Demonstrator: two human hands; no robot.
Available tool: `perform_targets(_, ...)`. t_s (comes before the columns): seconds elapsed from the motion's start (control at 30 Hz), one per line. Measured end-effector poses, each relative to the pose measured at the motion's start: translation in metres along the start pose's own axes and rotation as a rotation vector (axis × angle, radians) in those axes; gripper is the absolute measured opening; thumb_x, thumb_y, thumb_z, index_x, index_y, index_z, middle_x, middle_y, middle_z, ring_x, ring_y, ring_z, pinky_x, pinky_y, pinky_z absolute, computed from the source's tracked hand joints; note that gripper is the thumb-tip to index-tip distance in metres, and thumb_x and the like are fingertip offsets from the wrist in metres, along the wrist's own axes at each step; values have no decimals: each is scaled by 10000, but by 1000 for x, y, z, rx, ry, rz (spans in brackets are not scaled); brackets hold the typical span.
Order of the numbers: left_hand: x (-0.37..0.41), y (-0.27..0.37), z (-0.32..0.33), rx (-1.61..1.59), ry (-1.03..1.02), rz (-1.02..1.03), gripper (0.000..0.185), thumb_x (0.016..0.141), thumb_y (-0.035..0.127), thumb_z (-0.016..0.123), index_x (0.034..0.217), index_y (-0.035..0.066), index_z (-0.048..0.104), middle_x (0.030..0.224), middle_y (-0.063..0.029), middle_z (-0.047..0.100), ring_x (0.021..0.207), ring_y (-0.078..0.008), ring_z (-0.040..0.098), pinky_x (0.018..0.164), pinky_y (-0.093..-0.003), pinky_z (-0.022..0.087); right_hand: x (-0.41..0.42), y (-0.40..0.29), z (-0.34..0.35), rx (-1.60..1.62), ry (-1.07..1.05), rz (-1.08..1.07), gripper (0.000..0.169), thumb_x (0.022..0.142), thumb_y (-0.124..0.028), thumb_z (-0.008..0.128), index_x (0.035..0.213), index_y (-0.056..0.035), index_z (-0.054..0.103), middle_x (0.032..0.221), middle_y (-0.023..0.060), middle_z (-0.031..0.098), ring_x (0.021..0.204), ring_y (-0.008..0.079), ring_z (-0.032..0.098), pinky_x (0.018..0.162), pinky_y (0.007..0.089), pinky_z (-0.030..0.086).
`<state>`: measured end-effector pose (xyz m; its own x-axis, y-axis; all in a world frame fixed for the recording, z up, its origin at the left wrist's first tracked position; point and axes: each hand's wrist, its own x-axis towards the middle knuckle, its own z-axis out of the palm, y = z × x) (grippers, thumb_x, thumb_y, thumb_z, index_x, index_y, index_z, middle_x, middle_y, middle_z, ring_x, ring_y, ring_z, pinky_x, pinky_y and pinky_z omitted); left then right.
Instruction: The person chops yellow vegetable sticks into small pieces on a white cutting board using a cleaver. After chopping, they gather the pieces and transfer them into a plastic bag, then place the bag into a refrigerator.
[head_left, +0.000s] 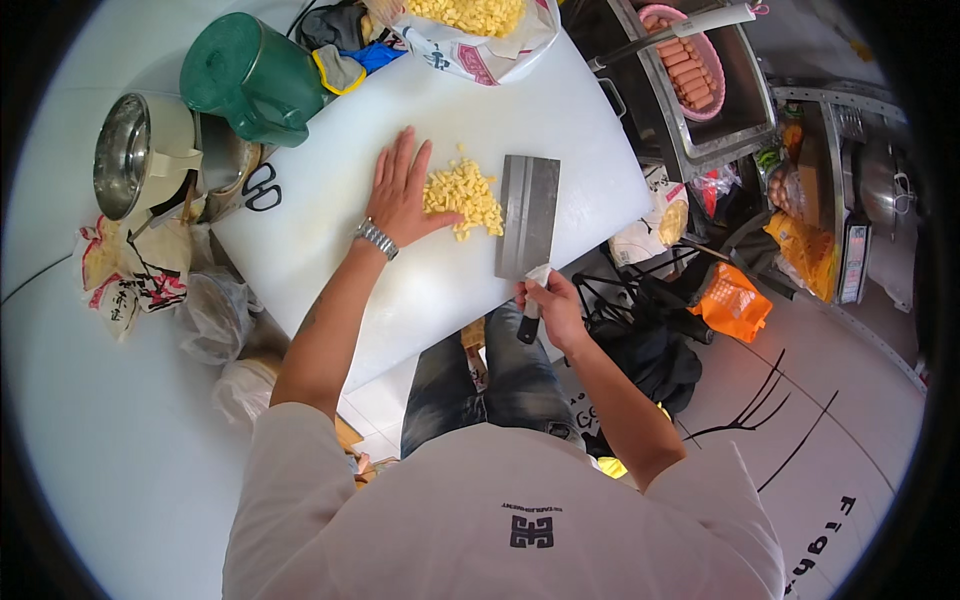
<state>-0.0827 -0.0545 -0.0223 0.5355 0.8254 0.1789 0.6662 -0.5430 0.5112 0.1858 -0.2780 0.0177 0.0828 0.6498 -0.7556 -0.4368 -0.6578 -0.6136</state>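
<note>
On the white cutting board (322, 277) lies a small heap of diced yellow food (463, 196). My left hand (405, 187) rests with spread fingers at the heap's left edge, its thumb against the lower pieces; a metal watch is on that wrist. At the heap's right side is the wide blade of a cleaver (529, 217), its broad face showing. My right hand (555, 304) grips the cleaver where blade and handle meet, over a whitish wrapping. The handle's black end sticks out below the fingers.
A bag of diced yellow food (480, 45) stands at the board's far edge. To the left are a green pitcher (225, 75), black-handled scissors (262, 187) and a metal pot (124, 157). On the right, a pink basket of sausages (720, 75) sits in a metal basin (757, 127).
</note>
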Motion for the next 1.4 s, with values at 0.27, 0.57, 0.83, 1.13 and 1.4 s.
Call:
perform_targets(0.27,30,18,12,-164,-142,244,905,893,544,793,1552,27,449,1625,-202,457,1547,-389,366,1285,-522,268,9,-11,12,-57,-57,34,118,1061,-121,651,1130,-28,676,1010,74,743,840,169,680,806,338,556)
perform_targets(0.57,-8,74,49,-558,237,-134,590,1003,228,669,1509,-24,498,1582,-230,512,1473,-417,473,1231,-503,371,9,15,45,-5,-119,46,122,1047,-115,687,1134,-29,682,1007,65,748,830,158,675,777,325,544)
perform_targets(0.83,-12,93,53,-809,370,-321,535,1043,182,590,1538,0,500,1589,-203,529,1477,-362,494,1228,-453,384,15,20,54,46,-179,36,110,1045,-79,693,1133,-13,694,994,51,738,810,135,661,740,301,532)
perform_targets(1.13,-20,108,32,-805,420,-393,521,1066,231,555,1520,-21,517,1591,-202,537,1492,-355,487,1236,-449,368,-8,-4,57,61,-304,83,178,1044,-89,697,1206,-16,700,1030,46,723,830,126,640,753,296,529)
perform_targets(1.4,6,148,-69,-722,490,-384,450,1097,155,517,1504,-35,528,1584,-209,541,1495,-340,489,1235,-437,371,-71,-77,93,62,-383,64,135,1046,-97,697,1148,-7,700,1024,79,750,831,146,676,780,303,555)
